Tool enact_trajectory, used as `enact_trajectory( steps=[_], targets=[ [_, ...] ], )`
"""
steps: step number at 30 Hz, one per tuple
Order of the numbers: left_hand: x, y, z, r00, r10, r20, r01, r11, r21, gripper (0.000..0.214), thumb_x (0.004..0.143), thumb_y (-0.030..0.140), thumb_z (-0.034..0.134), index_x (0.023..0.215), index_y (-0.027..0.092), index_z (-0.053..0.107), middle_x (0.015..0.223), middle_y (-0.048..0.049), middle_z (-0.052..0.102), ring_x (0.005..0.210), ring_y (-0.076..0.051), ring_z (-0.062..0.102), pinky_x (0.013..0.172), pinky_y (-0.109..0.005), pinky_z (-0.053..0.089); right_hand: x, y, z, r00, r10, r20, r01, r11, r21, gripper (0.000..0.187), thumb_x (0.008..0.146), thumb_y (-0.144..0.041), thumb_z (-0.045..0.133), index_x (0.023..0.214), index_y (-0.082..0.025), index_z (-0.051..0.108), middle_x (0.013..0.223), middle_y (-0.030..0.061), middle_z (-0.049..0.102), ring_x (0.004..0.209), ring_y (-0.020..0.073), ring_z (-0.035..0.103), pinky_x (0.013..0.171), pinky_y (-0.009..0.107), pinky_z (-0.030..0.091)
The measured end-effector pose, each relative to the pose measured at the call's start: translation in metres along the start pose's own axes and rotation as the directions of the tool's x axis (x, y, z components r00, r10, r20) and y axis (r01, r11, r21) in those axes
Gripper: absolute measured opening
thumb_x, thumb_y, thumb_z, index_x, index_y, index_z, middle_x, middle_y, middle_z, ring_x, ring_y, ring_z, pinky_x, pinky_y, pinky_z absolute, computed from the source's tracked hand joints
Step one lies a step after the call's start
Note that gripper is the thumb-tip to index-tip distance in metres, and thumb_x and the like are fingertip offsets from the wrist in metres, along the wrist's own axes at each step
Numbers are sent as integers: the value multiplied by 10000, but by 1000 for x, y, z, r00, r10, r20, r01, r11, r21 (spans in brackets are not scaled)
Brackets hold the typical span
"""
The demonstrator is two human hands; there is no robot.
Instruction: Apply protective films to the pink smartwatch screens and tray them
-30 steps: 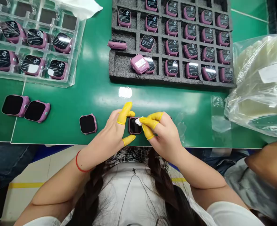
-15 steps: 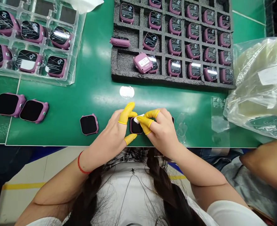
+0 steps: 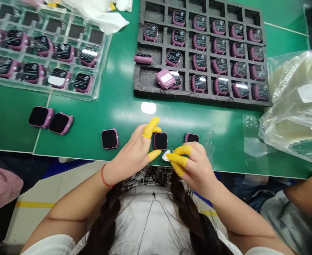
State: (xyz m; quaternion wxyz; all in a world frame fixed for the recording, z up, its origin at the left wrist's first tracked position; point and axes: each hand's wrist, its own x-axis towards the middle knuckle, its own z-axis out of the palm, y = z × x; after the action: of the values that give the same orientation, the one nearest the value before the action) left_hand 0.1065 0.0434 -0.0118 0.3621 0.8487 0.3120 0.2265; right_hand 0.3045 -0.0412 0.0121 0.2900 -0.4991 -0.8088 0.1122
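A pink smartwatch body with a dark screen lies face up on the green table before me. My left hand, in yellow finger cots, grips it from the left, fingers at its top edge and thumb at its bottom edge. Just below and right of it, my right hand, also in yellow finger cots, pinches a small white wipe, held apart from the screen. Another pink watch body is partly hidden behind my right hand. A single watch body lies left of my left hand.
Two watch bodies lie farther left. A clear plastic tray and a black foam tray hold many watches. Clear films and a plastic bag lie at right; a white oval lies ahead. People sit on both sides.
My right hand has drawn the wipe off the screen, down and to the right, uncovering the watch. My left hand keeps its place at the watch. The whole view has shifted slightly.
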Motion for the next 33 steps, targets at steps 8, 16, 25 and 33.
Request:
enact_trajectory(
  steps=[8, 16, 25, 33],
  targets=[
    [-5, 19, -22, 998, 66, 12, -67, 968, 240, 739, 916, 290, 649, 1494, 134, 216, 1450, -183, 452, 1430, -279, 304, 1185, -455, 267, -18, 0, -23, 975, 135, -174, -143, 989, -33, 385, 809, 1, 663, 1088, -264, 671, 920, 65, 634, 864, 229, 554, 748, 401, 437],
    [-77, -41, -85, 974, -199, -112, 220, 948, 230, 875, 873, 231, 688, 1534, 264, 116, 1274, -90, 610, 1225, -278, 497, 1114, -543, 277, 29, -16, 11, 989, 51, -137, -47, 998, 34, 258, 859, -63, 655, 1047, -240, 653, 891, 39, 625, 842, 183, 552, 741, 359, 447],
    [-58, -33, -49, 997, -30, -69, 45, 971, 236, 887, 874, 300, 690, 1538, 221, 107, 1281, -122, 612, 1231, -291, 514, 1146, -565, 245, 68, -29, 72, 996, -86, 29, 88, 992, -88, 161, 939, -170, 567, 856, -171, 704, 886, 84, 631, 884, 209, 480, 734, 344, 420],
    [-58, -33, -53, 999, 10, -40, 0, 966, 258, 820, 913, 289, 651, 1526, 193, 116, 1306, -135, 613, 1226, -262, 557, 1178, -562, 217, 64, -20, 59, 999, -48, 24, 51, 991, -126, 141, 929, -155, 586, 916, -188, 722, 923, 78, 647, 913, 208, 486, 757, 366, 419]
  ],
)
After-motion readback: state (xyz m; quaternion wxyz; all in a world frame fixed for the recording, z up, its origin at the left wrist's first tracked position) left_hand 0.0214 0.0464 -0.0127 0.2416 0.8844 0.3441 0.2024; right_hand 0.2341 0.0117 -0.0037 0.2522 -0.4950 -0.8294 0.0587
